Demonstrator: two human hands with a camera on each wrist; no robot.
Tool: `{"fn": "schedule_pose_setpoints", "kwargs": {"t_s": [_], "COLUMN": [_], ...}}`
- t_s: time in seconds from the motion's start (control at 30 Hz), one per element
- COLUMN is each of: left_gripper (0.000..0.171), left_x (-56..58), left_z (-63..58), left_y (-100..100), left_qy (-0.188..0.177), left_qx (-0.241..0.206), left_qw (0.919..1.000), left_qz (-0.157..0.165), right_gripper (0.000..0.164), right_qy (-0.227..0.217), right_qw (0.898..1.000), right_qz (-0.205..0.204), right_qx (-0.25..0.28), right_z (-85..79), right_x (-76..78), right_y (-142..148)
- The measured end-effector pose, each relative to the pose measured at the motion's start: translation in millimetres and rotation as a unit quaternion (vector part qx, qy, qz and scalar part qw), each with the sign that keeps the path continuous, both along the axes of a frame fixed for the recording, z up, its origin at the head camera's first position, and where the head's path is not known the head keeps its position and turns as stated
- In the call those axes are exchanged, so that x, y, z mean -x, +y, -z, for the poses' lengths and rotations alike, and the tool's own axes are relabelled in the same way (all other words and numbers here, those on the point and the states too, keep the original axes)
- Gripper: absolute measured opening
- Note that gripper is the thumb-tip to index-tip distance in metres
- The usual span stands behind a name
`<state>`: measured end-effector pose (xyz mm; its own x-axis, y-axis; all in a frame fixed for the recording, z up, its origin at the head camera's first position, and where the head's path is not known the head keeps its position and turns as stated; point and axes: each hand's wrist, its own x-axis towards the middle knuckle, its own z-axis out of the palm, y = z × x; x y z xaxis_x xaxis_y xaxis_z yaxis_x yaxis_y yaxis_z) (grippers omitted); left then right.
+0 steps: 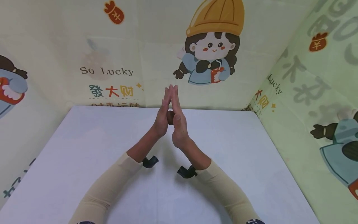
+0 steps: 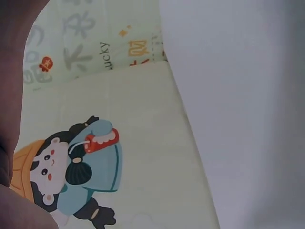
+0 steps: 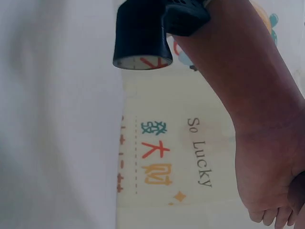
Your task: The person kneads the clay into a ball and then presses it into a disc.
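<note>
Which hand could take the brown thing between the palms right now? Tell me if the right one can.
Probably yes. The right hand already presses the brown thing against the left hand, fingers straight; curling them should grip it, with nothing between.

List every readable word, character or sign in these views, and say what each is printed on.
"So Lucky": back backdrop cloth.
"發大财": same cloth, below it.
Line beneath, cut off by the white table: unreadable.
"¥": orange money-bag print, back cloth.
"¥": money-bag print, right cloth.
"Lucky": right cloth.
Large grey characters, right cloth: partly cropped, not readable.
</note>
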<state>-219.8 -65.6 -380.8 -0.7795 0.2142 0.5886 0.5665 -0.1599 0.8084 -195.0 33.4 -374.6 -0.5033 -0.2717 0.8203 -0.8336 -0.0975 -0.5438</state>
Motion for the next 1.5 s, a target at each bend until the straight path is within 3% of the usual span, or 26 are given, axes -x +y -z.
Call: {"fn": "schedule_pose_setpoints", "kwargs": {"t_s": [0.27,0.7,1.07,1.3,1.5], "left_gripper": [0.063,0.063,0.075,0.080,0.080], "left_x": [-3.9,-22.4,-41.1,-44.6,-44.2], "left_z": [5.9,11.3,0.7,-5.1,-10.4], "left_y": [3,11,19,20,19], "left_qy": [-0.007,0.068,0.135,0.151,0.137], "left_qx": [0.017,0.041,0.028,0.017,0.008], "left_qw": [0.9998,0.9968,0.9897,0.9866,0.9877], "left_qz": [0.009,-0.009,-0.037,-0.060,-0.076], "right_gripper": [0.088,0.082,0.087,0.091,0.092], "right_qy": [-0.014,-0.031,-0.093,-0.122,-0.125], "right_qw": [1.000,0.999,0.995,0.992,0.991], "right_qz": [0.016,0.026,-0.010,-0.026,-0.031], "right_qx": [-0.004,0.004,0.025,0.024,0.019], "right_z": [-5.2,-10.1,-11.3,-5.1,1.4], "right_x": [1.3,10.2,14.7,12.8,10.2], "right_y": [4,14,19,19,15]}}
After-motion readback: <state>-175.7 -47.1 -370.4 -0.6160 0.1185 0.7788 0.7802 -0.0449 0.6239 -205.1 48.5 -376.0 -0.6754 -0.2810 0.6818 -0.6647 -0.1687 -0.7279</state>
